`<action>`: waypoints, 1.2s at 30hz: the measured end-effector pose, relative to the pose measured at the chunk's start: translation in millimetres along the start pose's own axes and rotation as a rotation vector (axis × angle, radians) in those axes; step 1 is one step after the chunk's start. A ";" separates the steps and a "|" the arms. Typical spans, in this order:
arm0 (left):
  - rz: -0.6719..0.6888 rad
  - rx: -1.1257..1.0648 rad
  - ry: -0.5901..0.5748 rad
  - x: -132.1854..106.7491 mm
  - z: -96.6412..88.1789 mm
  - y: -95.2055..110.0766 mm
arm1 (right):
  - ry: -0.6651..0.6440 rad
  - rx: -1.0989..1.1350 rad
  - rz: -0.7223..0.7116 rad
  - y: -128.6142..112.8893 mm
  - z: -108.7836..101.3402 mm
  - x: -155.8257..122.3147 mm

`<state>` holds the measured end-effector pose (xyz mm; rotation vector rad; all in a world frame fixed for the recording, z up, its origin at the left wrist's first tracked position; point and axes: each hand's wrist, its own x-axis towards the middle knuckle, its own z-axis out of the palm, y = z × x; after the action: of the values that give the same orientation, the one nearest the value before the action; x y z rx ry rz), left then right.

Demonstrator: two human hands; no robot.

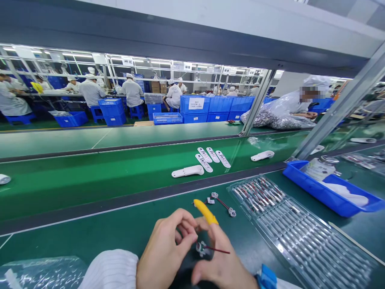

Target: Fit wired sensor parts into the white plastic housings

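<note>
My left hand (pixel 164 253) and my right hand (pixel 218 261) meet low in the view, both pinched around a small wired part (pixel 203 248) with a thin red wire sticking out to the right. My right index finger wears a yellow finger cot (pixel 205 210). Just beyond my hands a second small wire assembly (pixel 222 204) with grey connectors lies on the dark green bench. A clear ribbed tray (pixel 303 233) to the right holds several similar wired parts at its far end.
A green conveyor belt (pixel 90 176) runs across, carrying white plastic housings (pixel 188 171) and flat white strips (pixel 212 157). A blue bin (pixel 325 190) sits at right beside a slanted metal post (pixel 339 108). Clear plastic bag (pixel 39 273) at lower left. Workers in white sit at benches beyond.
</note>
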<state>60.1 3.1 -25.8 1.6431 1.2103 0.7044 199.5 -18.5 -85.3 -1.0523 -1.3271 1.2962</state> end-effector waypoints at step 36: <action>0.366 0.629 -0.152 82.0 32.3 -55.3 | 0.763 -1.042 0.416 -31.4 -305.0 -8.8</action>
<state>94.3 72.1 -95.7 2.4351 1.0902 0.4165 503.0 20.3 -64.7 -2.3367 -1.1578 0.2501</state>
